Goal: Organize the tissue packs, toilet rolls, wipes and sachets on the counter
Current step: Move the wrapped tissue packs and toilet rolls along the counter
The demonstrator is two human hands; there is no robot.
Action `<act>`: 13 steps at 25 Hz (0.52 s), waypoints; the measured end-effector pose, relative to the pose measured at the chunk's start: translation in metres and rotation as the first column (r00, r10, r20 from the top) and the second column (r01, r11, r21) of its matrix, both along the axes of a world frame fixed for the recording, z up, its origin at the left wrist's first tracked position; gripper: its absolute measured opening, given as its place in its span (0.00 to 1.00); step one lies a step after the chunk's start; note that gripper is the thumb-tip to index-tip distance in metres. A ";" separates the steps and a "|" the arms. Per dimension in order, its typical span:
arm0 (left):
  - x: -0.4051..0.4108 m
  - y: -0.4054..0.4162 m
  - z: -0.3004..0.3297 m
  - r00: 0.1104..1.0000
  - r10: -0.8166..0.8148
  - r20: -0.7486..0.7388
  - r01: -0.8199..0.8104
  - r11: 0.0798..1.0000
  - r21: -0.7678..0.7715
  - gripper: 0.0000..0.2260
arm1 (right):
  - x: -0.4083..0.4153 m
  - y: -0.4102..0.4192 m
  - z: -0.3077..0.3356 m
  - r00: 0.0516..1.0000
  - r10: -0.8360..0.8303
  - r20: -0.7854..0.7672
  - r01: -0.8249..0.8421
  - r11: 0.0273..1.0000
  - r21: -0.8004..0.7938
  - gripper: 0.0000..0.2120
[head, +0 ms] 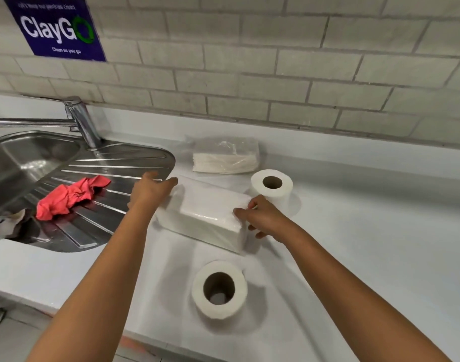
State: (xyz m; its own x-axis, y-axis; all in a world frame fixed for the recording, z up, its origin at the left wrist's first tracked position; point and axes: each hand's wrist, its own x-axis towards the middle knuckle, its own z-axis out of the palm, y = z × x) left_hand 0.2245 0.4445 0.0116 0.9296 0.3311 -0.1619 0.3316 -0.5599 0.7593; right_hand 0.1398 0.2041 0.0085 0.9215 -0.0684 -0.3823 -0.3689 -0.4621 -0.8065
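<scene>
Big tissue pack (210, 212): lies flat in the middle of the worktop (367, 231), in clear wrap, turned at a slant. One end is near the sink edge, the other end near the far roll.
L hand (150, 190): on the pack's left end. Fingers out straight, tips on the pack's top far edge. Not curled round it.
R hand (262, 218): on the pack's right end. Thumb and fingers bent, pinching the wrap at the top corner.
Small tissue pack (226, 159): flat in a loose clear bag, twd the back edge of the worktop, behind the big pack, not touching it.
Far roll (272, 189): toilet roll standing on end, hole up, just beside the R hand and the big pack's right end. Can't tell if it touches the pack.
Near roll (219, 290): toilet roll standing on end, hole up, twd the front edge, apart from the big pack.
Sink (19, 163): steel, at the left end of the worktop, w/ a ribbed drain part.
Tap (80, 121): at the back of the sink, spout pointing left.
Red cloth (72, 197): crumpled on the drain part.
Grey cloth (4, 223): at the left edge, beside the red one.
Blue sign (59, 27): on the tile wall, top left.
</scene>
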 end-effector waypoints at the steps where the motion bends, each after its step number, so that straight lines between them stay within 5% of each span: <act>1: 0.001 0.001 -0.008 0.999 -0.035 -0.017 0.035 0.998 -0.049 0.32 | 0.000 0.003 -0.001 1.000 -0.003 -0.011 0.003 1.000 -0.017 0.19; 8: 0.002 0.003 -0.028 0.967 -0.053 -0.250 -0.048 0.923 -0.382 0.29 | -0.006 0.007 -0.012 0.975 -0.055 -0.217 0.083 0.989 0.126 0.33; 13: 0.001 -0.004 -0.024 0.977 -0.016 -0.214 -0.066 0.926 -0.371 0.26 | -0.013 0.011 -0.025 0.995 -0.038 -0.094 0.057 0.977 0.205 0.27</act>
